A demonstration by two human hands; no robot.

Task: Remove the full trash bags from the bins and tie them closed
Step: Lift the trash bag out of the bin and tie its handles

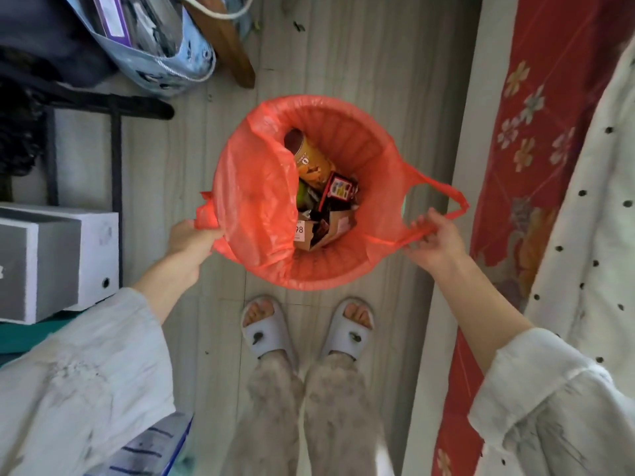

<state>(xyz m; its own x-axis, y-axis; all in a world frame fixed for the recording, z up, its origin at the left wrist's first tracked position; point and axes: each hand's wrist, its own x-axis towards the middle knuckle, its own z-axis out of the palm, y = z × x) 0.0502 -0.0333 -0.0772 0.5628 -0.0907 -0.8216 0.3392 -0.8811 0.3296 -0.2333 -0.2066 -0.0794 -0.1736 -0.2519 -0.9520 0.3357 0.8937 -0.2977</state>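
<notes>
Both hands (pixel 192 237) (pixel 434 240) pinch thin crinkly red bag (pixel 254 197).

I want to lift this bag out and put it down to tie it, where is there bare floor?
Bare floor lies beyond the bin, between the wooden leg and the bed edge. A narrower strip runs left, beside the black rack. Near the slippers it is cramped.

Red trash bag (pixel 254 201) lining bin, open, full

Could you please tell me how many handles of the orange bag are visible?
2: left handle gripped by the left hand; right handle pinched by the right hand.
</notes>
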